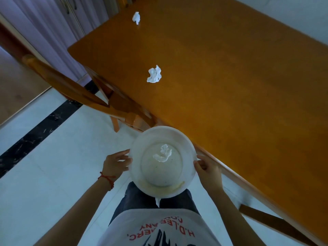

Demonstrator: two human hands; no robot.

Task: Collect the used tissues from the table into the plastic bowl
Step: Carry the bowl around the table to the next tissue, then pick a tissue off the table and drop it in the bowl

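I hold a white plastic bowl (186,148) in front of my body, just off the near edge of the wooden table (230,86). My left hand (116,162) grips its left rim and my right hand (206,167) grips its right rim. One crumpled white tissue (163,153) lies inside the bowl. A second crumpled tissue (154,74) sits on the table near its left side. A third tissue (136,17) lies farther away, close to the table's far left edge.
A wooden chair (79,93) is pushed in at the table's left end, its legs over the pale tiled floor (53,166). A curtain (49,32) hangs behind it. Another wooden chair part (269,221) shows below the table's near edge at the right.
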